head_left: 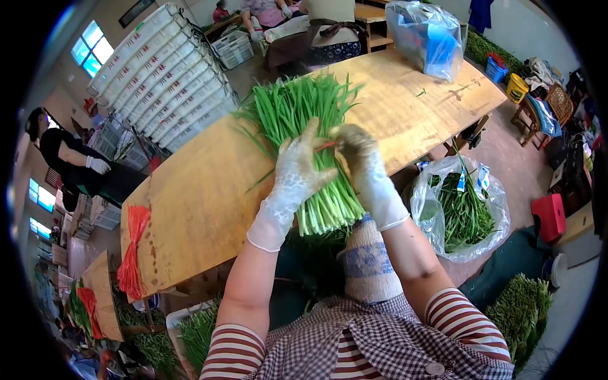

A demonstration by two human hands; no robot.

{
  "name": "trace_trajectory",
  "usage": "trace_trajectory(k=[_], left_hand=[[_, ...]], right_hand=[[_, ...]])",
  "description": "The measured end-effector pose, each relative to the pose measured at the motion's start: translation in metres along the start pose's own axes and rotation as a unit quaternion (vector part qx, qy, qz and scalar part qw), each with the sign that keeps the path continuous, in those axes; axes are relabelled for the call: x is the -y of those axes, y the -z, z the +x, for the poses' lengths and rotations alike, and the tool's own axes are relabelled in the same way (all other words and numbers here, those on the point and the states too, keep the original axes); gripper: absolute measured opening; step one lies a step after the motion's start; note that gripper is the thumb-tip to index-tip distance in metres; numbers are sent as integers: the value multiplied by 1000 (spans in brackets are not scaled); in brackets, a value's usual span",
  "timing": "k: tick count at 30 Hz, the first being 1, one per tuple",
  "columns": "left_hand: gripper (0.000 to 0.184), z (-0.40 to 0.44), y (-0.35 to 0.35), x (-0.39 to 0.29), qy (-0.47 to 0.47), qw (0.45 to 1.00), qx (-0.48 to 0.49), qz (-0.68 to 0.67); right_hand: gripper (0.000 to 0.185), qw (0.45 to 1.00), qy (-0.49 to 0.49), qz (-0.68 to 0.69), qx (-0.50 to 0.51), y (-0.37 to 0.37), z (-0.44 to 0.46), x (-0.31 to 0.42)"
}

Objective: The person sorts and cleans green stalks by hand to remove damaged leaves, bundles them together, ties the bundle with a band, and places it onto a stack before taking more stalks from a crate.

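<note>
A thick bunch of garlic chives (pixel 304 111) lies over the near edge of the wooden table, its leaves pointing away and its pale cut stems toward me. My left hand (pixel 297 171), in a whitish glove, presses around the bunch's left side with thumb and fingers apart. A thin red tie (pixel 325 145) crosses the middle of the bunch. On the right side, my right hand (pixel 362 155), gloved too, has its fingers pinched together at the tie's end; they are slightly blurred.
The wooden table (pixel 190 196) bears red ties (pixel 133 250) at its left end and a plastic bag with blue contents (pixel 437 47) at the far right. A clear bag of greens (pixel 465 212) stands on the floor. White crates (pixel 164 82) are stacked left; other people work beyond.
</note>
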State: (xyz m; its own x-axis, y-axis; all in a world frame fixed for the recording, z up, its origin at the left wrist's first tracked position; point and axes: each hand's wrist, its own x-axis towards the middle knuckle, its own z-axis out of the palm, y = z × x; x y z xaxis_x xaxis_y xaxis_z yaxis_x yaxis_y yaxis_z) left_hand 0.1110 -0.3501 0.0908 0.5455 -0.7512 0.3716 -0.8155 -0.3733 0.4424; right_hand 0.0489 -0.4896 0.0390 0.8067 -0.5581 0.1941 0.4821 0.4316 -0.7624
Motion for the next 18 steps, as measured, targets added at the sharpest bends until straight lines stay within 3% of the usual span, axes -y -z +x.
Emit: trace_trajectory(k=[1,3,4,5,6,9,10,12,13,15,17,18], left_hand=[[98,-3,-1,7,-7,1000,-6,-7],[93,-9,4,10,-9,999,0,-37],[90,-9,4,10,-1,999,3,-41],[88,-9,3,9,6,999,7,-47],[85,-9,1,8,12,998,13,-54],[75,-15,8,-3,-36,993,-113,-25],[74,-23,12,-1,17,987,-155,-44],[72,-47,27,10,130,959,-238,-81],[65,-52,32,20,216,880,-106,-410],[73,-72,16,35,181,959,-9,-219],[80,-77,15,2,337,874,-44,-346],[81,-91,34,-13,324,871,-6,-369]], right_hand=[[10,998,60,-24,-16,11,4,-2],[14,947,155,-273,-63,46,22,-40],[16,990,51,-91,-90,43,15,-30],[18,987,-55,93,-115,35,0,-11],[20,939,-156,274,-138,33,-10,1],[24,983,-75,55,-158,29,-19,14],[26,985,-47,-10,-166,18,-30,27],[33,989,-90,-13,-120,37,-41,20],[34,988,-124,-32,-92,41,-47,17],[33,979,-178,-65,-81,23,-60,12],[42,981,-155,-116,-2,-8,-85,20],[47,980,-140,-139,39,-18,-94,22]])
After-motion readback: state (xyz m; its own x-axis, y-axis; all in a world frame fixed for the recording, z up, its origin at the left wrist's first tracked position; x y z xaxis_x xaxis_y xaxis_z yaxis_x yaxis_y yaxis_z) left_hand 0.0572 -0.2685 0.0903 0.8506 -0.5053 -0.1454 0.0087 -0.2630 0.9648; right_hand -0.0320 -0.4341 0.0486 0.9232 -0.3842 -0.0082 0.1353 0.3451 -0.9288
